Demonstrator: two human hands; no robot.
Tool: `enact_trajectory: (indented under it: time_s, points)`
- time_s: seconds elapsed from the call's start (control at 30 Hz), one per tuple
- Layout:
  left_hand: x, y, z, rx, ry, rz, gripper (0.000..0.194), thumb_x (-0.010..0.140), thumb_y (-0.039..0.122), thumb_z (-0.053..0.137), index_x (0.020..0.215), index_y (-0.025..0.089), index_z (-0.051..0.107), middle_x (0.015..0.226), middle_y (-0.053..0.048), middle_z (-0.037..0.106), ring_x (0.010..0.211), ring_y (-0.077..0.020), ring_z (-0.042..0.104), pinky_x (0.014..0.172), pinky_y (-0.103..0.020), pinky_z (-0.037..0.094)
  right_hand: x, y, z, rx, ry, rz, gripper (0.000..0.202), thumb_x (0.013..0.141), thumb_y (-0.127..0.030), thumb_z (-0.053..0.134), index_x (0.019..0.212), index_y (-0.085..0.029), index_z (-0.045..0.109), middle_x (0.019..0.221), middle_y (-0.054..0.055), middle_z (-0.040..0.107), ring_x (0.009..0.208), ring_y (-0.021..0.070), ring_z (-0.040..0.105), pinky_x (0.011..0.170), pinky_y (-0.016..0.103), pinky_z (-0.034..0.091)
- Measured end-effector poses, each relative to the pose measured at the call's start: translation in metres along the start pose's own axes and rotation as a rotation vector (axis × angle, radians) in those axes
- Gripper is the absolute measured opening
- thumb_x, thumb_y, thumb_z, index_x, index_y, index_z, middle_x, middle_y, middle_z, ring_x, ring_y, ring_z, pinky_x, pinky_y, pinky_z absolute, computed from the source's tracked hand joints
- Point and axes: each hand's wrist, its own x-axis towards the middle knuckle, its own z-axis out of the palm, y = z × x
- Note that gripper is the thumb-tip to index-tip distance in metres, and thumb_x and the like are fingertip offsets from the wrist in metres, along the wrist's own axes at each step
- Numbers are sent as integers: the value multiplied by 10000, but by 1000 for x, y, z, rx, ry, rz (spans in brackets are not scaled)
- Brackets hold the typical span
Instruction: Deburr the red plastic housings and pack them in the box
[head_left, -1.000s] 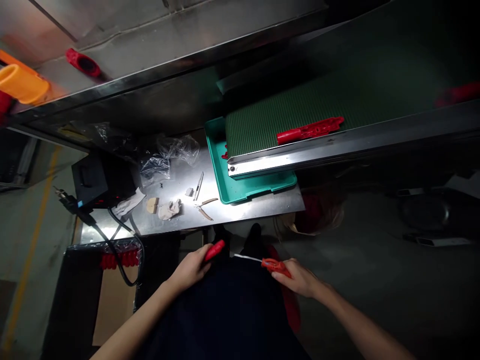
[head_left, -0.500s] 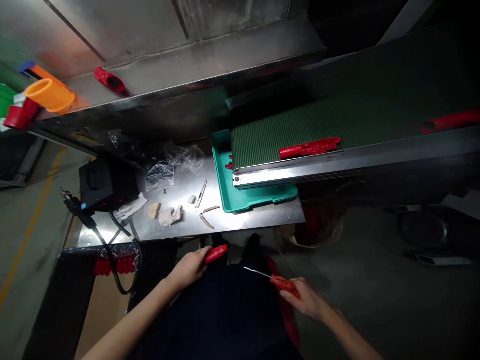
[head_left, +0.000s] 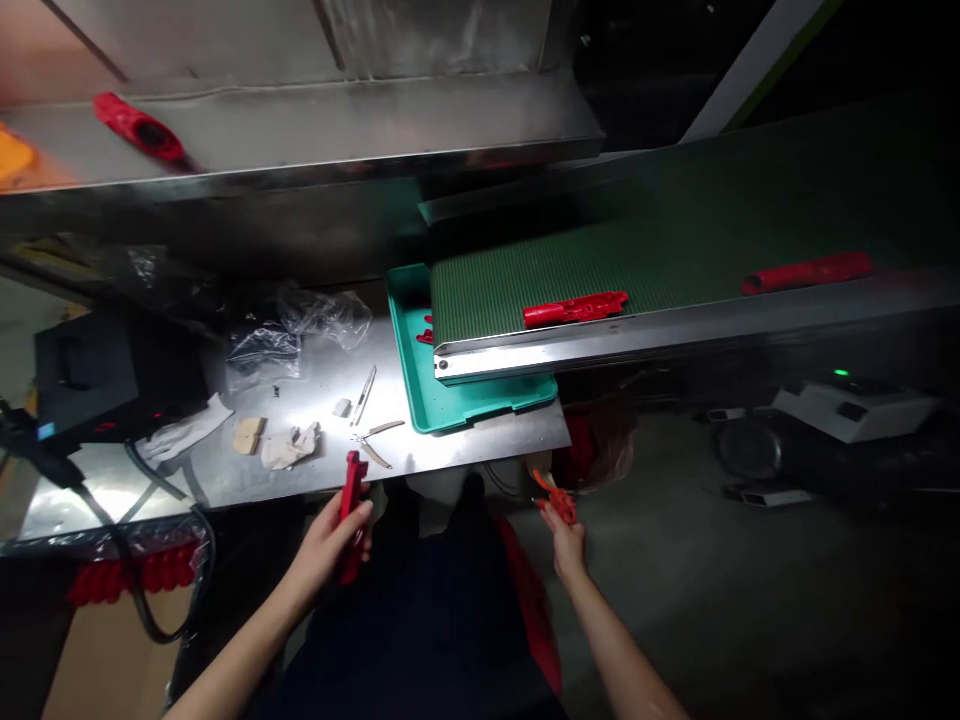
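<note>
My left hand (head_left: 335, 535) is closed around a red plastic part (head_left: 351, 495). That part stands almost upright in my grip, just in front of the metal table's (head_left: 480, 445) near edge. To the right, past the table's corner, my right hand (head_left: 566, 540) is closed on an orange-handled screwdriver (head_left: 561, 503). Its shaft hardly shows from this angle. Beyond my left hand, hand pliers with tan handles (head_left: 379, 445) lie spread on the table, with a utility knife (head_left: 364, 395) just behind them.
A teal tray (head_left: 480, 410) sits under the end of a green conveyor belt (head_left: 487, 285). The belt carries a red part (head_left: 576, 308) and another red piece (head_left: 806, 272). At left are a black box device (head_left: 112, 370), crumpled plastic bags (head_left: 322, 320) and a carton of red pieces (head_left: 112, 640).
The view has swung right. My left hand has turned the red part from lying sideways to nearly upright. My right hand has moved forward, and the screwdriver points away rather than left.
</note>
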Motion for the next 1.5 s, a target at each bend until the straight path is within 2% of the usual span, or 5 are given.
enact_trajectory:
  time_s: [0.37,0.53,0.67,0.93,1.5]
  points:
    - [-44,62,-51,-752,39,87,445,800,401,827,1040,228,494,784,48,583,529,-102,549,421,-209,471,47,-20,129,112,-135,326,317,1013,-364,659,1259,-166,624,1222,86,662,999,222,690,836,407,620]
    - [-47,52,-124,-885,58,137,480,808,318,815,1186,186,551,823,-6,637,663,-137,607,571,-246,534,-39,-16,145,-163,-319,371,204,1015,-336,663,1073,-140,661,943,19,685,731,139,669,648,289,600]
    - [-46,41,-193,-1047,48,162,341,887,354,722,1145,147,642,881,-57,654,765,-189,637,635,-313,597,-100,-29,204,-347,-417,171,178,1007,-316,678,1015,-138,675,918,14,706,785,157,701,714,317,614]
    - [-44,38,-287,-1162,-31,245,335,986,395,565,1241,185,616,1057,-111,685,829,-238,656,547,-311,578,-105,-92,344,-646,-554,-219,232,1002,-362,678,1101,-153,684,1026,41,712,911,198,699,855,408,599]
    - [-53,83,-279,-1195,-20,355,331,953,257,599,1279,201,609,1186,-103,705,850,-236,737,755,-368,612,-68,-166,410,-763,-720,-502,238,1011,-378,667,1025,-141,680,914,13,701,750,149,685,706,321,605]
